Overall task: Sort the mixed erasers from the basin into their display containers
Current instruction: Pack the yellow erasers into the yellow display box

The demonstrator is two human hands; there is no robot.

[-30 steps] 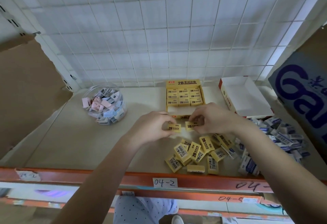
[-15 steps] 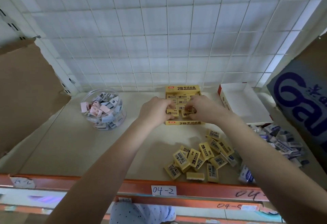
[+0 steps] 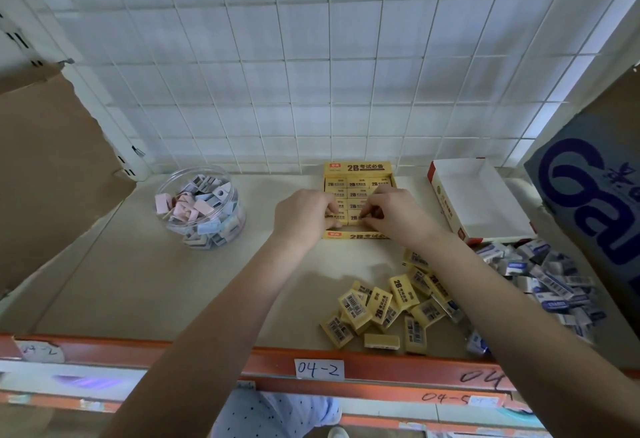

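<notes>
In the head view, you are working with both hands inside the yellow display box [image 3: 358, 168], which is standing at the far middle of the shelf [image 3: 156, 281], against the wire grid. Your left hand [image 3: 304, 216] is curling its fingertips round a yellow eraser [image 3: 335, 218] at the near left corner of the box. Your right hand [image 3: 394, 214] is pinching a second yellow eraser [image 3: 355, 217] just beside it in the same near row, with its fingers bent. The far rows are lying printed face up, packed edge to edge.

You are, by my judgement, seating the near row. Be lowering each piece flat with its print matching the rows behind, and be pressing it back against its neighbour before letting go. That way no piece is tilting onto the front lip. As your palms are covering much of the row, be checking that no corner is riding up.

The loose yellow erasers [image 3: 381, 306] are lying in a heap near you on the right, many with the barcode side up, so you are going to be turning those. The blue-and-white erasers [image 3: 554, 278] are piled farther right, below the white-and-red box [image 3: 478, 202]. The clear jar [image 3: 201, 209] of pastel pieces is sitting at the far left.
</notes>
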